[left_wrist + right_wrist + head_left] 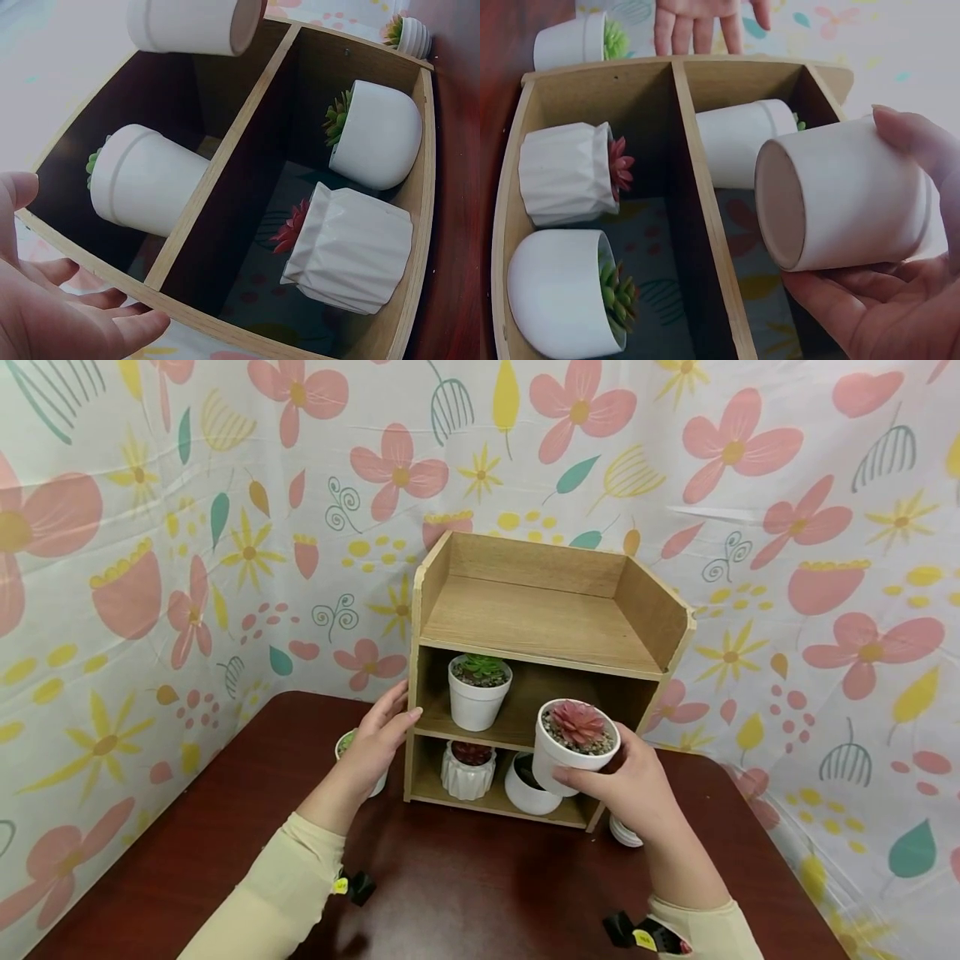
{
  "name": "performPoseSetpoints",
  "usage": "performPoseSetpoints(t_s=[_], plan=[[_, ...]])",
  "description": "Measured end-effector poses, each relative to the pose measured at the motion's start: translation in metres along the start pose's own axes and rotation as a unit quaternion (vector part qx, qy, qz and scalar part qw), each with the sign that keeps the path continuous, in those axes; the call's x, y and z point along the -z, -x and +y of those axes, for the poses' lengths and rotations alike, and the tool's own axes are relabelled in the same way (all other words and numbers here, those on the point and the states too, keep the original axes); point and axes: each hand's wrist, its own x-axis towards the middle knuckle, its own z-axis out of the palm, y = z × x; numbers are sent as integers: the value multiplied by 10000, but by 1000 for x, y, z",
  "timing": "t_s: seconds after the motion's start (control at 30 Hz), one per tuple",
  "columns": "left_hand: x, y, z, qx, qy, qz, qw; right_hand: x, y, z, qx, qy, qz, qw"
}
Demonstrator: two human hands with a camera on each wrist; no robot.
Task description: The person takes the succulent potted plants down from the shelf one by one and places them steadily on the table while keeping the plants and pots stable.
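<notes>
My right hand grips a white pot with a pink succulent, held up in front of the right half of the wooden shelf's middle level. In the right wrist view the thumb and fingers wrap around this white pot, its base facing the camera. My left hand is at the left side panel of the wooden shelf, fingers extended along its edge. On the middle board, at left, stands a white pot with a green succulent. The left wrist view shows my left palm with relaxed fingers.
Below are a ridged white pot with a red succulent and a rounded white pot. Outside the shelf, one pot stands left and a ribbed white pot right. The dark red table meets a flowered cloth backdrop.
</notes>
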Motion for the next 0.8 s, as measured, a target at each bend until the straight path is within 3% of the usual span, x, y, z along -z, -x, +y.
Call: performPoseSetpoints(t_s=[0.3, 0.8], plan=[[-1, -1, 0, -31, 52, 52, 10000, 22, 20, 7, 89, -28, -16, 10000], [-3, 0, 0, -20, 57, 39, 10000, 59, 43, 35, 113, 273, 563, 9980]])
